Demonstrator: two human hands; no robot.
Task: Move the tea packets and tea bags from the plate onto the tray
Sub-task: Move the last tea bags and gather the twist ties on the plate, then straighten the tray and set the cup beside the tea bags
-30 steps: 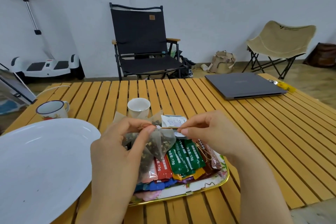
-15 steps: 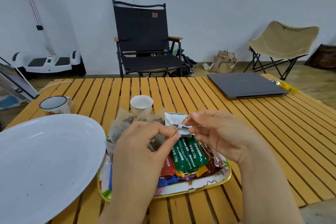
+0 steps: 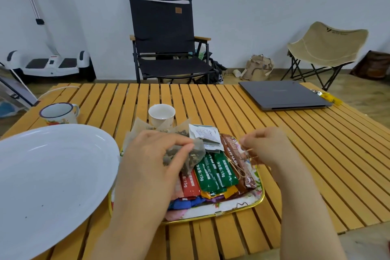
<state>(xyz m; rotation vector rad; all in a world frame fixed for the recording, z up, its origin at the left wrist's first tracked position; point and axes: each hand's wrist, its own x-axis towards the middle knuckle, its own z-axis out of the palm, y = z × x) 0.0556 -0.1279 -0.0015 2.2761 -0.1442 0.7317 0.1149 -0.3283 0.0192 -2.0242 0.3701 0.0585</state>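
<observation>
The left hand (image 3: pixel 156 154) pinches a soft, light tea bag (image 3: pixel 185 155) by its thin paper side over the tray (image 3: pixel 240 209), and the right hand (image 3: pixel 268 148) pinches its tiny string tag (image 3: pixel 248 150), so hold it gently.

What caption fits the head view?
Left hand holds a tea bag over the packet-filled tray; plate empty.

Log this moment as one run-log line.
left hand: holds tea bag over tray | right hand: pinches its string tag | plate: bare | packets: on tray
</observation>
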